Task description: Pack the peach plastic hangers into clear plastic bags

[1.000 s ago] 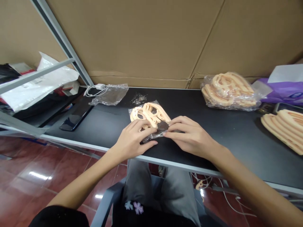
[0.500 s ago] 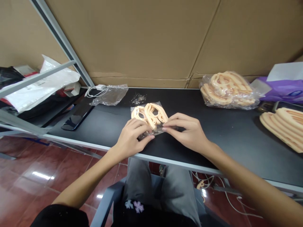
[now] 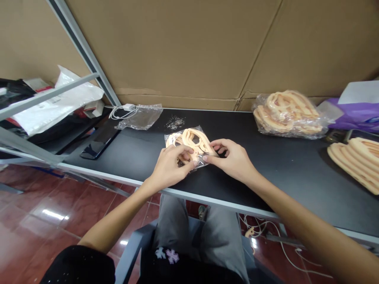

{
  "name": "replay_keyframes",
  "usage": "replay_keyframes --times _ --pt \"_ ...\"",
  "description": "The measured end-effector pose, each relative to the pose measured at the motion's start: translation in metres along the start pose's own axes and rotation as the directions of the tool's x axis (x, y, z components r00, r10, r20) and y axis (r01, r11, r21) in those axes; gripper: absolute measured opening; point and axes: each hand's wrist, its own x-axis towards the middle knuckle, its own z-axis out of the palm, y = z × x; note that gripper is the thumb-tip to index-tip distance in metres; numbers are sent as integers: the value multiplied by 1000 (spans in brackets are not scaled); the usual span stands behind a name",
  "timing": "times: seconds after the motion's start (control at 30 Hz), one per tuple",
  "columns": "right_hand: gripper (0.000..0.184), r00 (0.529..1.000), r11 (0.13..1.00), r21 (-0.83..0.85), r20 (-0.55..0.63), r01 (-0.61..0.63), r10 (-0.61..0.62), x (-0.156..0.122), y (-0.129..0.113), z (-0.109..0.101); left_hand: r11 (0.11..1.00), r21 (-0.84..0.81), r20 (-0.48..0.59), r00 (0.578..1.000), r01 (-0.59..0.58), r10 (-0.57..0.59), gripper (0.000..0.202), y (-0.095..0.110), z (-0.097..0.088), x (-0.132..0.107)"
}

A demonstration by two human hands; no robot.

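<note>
A small clear plastic bag (image 3: 189,142) with several peach-coloured loop-shaped pieces inside lies on the black tabletop (image 3: 142,152). My left hand (image 3: 170,167) pinches the bag's near edge from the left, fingers curled on it. My right hand (image 3: 232,159) grips the same near edge from the right, thumb and fingers closed on the plastic. The two hands almost touch at the bag's near end.
A larger bag of the same peach pieces (image 3: 288,114) sits at the back right, an unbagged stack (image 3: 355,159) at the far right. An empty clear bag (image 3: 140,117), a white charger (image 3: 127,107) and a black phone (image 3: 99,144) lie left. Cardboard stands behind.
Both hands have moved slightly away from me along the bag and closed tighter on its near edge. The bag has shifted a little farther onto the table.
</note>
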Motion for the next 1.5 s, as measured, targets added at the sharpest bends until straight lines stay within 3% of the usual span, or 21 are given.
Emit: replay_keyframes --times 0.3,0.47,0.77,0.9,0.97,1.03,1.13,1.2,1.27,1.43,1.5 --pt "34 983 978 126 99 -169 157 7 -1 -6 1000 30 29 1000 6 -7 17 -2 -1 4" --pt "32 972 958 202 161 -203 172 8 3 -9 1000 -21 38 999 -3 4 16 -8 -3 3" --pt "28 995 999 40 103 2 -6 5 7 -5 984 -28 85 980 -176 177 21 -20 -14 -1" --pt "34 980 976 -86 25 201 -200 0 9 -5 954 25 3 954 -299 299 16 -26 -29 -18" --pt "34 929 923 -152 -56 353 -365 -5 6 -5 932 143 -34 940 -333 341 16 -25 -34 -30" --pt "31 845 838 -202 -74 507 -529 -10 0 -6 907 216 -27 927 -361 375 18 -22 -35 -42" --pt "27 739 711 -232 57 664 -672 -16 -7 -5 882 252 35 915 -398 403 25 -17 -29 -53" --pt "23 704 667 -238 138 706 -697 -18 -9 -4 886 248 51 919 -392 392 25 -16 -23 -55" --pt "21 704 664 -241 165 708 -691 -18 -9 -2 896 230 43 924 -379 380 24 -17 -17 -55" --pt "14 771 726 -267 145 634 -620 -16 -4 0 910 229 38 937 -345 346 25 -18 -14 -53" --pt "14 777 727 -286 131 624 -616 -15 -3 -1 910 253 54 944 -327 324 31 -17 -14 -53"
